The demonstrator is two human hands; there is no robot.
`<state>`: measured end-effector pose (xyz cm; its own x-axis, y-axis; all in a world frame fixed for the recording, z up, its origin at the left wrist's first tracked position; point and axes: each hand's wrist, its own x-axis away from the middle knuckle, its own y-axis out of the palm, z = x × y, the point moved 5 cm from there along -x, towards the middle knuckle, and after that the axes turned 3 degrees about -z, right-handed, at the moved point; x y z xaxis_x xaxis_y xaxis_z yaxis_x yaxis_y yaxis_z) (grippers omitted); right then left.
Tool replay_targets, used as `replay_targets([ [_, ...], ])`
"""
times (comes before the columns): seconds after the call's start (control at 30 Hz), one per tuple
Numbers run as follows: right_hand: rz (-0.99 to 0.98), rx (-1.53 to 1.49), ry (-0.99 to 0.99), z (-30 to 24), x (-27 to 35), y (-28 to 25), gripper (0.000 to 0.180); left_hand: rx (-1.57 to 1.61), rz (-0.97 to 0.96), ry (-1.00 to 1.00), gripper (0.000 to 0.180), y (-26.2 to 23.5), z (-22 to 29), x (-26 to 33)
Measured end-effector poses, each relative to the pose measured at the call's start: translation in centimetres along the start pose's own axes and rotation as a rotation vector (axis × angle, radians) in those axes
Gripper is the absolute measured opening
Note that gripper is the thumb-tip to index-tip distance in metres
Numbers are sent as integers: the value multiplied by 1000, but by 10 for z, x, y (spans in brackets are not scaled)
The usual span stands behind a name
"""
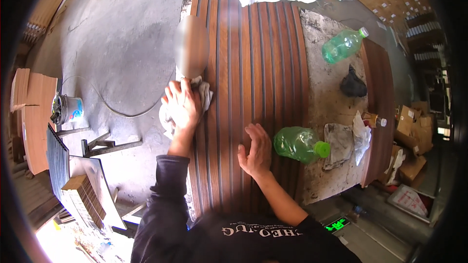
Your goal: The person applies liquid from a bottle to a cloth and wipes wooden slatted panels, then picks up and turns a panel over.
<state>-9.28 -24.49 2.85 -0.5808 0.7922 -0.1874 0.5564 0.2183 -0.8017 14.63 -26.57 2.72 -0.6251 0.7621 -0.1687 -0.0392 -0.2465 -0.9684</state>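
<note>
The left hand (185, 103) grips a bunched white cloth (206, 96) at the left edge of the slatted brown panel (235, 78), the right hand (256, 152) is open above the middle, and a green-capped bottle (295, 143) obstructs the right, with a folded grey cloth (338, 147), black bundle (353, 84) and white-capped bottle (341, 47) beyond.

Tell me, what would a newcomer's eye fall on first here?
Likely the brown striped panel running up the middle. Next, a green bottle just right of the right hand, and a second bottle farther up and right. At the panel's left edge, the left hand rests on a pale rag.
</note>
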Motion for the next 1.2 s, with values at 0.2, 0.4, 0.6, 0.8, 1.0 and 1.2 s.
replay_targets([
  [0.2, 14, -41, -40, -2, 2, 3, 54, -101, 100, 66, 31, 16, 17, -125],
  [0.4, 42, 18, -49, -6, 2, 4, 54, -165, 128, 89, 21, 9, 10, -74],
  [0.6, 118, 14, -111, -7, 1, -5, 54, -219, -10, 137, 47, -12, -41, 182],
  [0.8, 112, 123, -124, -4, 7, 3, 51, 139, -139, 66, 38, -57, -58, 317],
  [1.0, 96, 146, -150, -22, 5, 3, 50, 59, -1, 72, 29, -49, -48, 223],
  [1.2, 100, 149, -119, -5, 8, 7, 50, 110, -129, -49, 41, -38, -55, 280],
])
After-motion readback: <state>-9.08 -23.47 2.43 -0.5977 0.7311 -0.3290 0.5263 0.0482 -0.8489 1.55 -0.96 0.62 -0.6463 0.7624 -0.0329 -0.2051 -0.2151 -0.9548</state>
